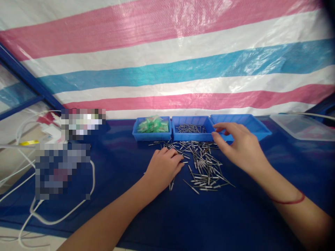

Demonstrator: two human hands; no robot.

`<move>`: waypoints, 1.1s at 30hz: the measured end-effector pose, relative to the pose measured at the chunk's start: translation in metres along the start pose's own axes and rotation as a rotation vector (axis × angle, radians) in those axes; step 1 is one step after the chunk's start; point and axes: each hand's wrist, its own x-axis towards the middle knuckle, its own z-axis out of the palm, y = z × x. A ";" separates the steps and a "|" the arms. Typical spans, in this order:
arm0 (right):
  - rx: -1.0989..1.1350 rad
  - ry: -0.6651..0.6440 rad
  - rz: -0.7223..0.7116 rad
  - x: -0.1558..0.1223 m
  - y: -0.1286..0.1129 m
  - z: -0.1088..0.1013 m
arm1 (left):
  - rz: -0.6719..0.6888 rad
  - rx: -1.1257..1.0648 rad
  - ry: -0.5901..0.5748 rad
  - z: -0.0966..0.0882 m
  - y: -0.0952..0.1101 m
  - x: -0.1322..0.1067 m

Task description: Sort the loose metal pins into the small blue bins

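Loose blind rivets (202, 162), slim metal pins with thicker silver sleeves, lie in a spread pile on the dark blue table. At the pile's left side my left hand (165, 163) is curled palm down over some of them, and a few rivet ends poke out by its fingers and under the wrist. My right hand (239, 144) hovers at the right, in front of the blue bins, thumb and index finger apart with nothing seen between them. Beyond the pile, the middle blue bin (193, 137) holds more rivets.
A left blue bin (151, 136) contains small green-and-clear packets (153, 124). The right blue bin (243, 122) is partly covered by my right hand. A clear plastic lid or tray (300, 127) lies far right. White cables (59, 219) and blurred-out items crowd the left; a striped sheet (167, 73) hangs behind.
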 end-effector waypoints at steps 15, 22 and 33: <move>0.347 -0.259 -0.042 -0.011 -0.041 0.005 | -0.034 -0.304 0.168 0.000 0.001 0.003; 0.613 -0.387 0.132 -0.018 -0.060 0.010 | -0.150 -0.727 0.273 0.000 0.007 0.003; 0.893 -0.470 0.297 -0.021 -0.069 0.014 | -0.340 -1.166 0.395 0.001 0.010 0.006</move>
